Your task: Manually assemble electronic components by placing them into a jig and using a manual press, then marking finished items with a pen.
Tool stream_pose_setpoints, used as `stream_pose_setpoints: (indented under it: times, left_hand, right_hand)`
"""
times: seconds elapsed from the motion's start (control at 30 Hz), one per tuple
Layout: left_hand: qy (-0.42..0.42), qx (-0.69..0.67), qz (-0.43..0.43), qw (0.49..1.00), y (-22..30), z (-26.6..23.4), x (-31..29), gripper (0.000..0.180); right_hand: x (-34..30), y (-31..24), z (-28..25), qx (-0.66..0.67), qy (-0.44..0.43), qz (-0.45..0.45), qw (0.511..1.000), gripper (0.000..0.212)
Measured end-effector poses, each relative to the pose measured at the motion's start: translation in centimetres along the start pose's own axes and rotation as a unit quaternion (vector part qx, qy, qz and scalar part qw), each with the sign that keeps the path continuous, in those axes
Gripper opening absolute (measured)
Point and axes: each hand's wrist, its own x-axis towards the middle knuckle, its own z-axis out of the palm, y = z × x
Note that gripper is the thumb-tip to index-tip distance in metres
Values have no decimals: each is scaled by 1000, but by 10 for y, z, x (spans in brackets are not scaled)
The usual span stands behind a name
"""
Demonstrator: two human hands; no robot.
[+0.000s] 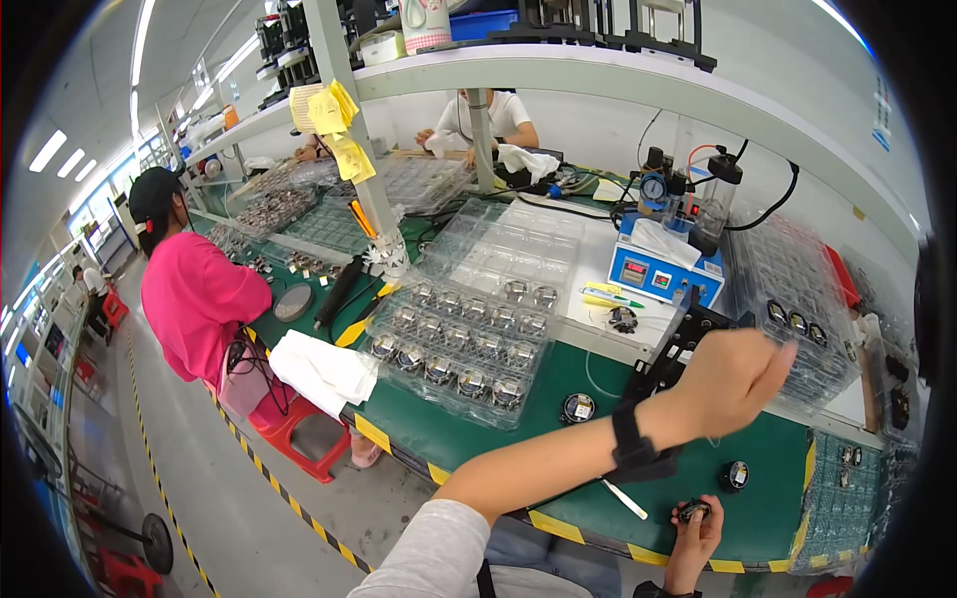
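Round dark module (693,511) is at the near right of the green bench (766,523), held up close to the near edge. My right grip (701,540) has it, thumb and fingertips drawn in around the rim, hardly any gap. My left grip (733,381) is up by the black fixture (688,344), farther in; fingers look curled but blurred, can't tell if it holds anything. 1 loose module (735,475) sits just beyond the right grip, 1 more (577,408) left of my left forearm, a white pen-like tool (625,499) near the front edge. Clear tray (459,349) of modules farther left, blue controller (666,269) far side. Risks: pinch slips, module could go over the edge; left forearm or black wristband (638,450) drops low, could sweep loose parts; careless elbow could snag the tray.
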Motion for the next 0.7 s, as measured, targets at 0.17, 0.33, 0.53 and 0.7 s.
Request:
stream_pose_setpoints:
  times: [0.17,0.33,0.53,0.7]
  left_hand:
    - [32,-45,165,985,-26,-3,-39,20]
    - [-12,5,209,978,-34,-4,-52,16]
    - [-48,-37,149,987,-32,-9,-56,11]
    - [-66,-17,122,990,-23,-7,-58,11]
  right_hand:
    - [2,-3,-1,-19,13,-23,999,25]
    - [30,-31,-5,7,-32,-5,999,27]
    - [72,-70,-33,-135,-18,-111,984,53]
    - [92,-83,-48,-396,-4,-108,912,50]
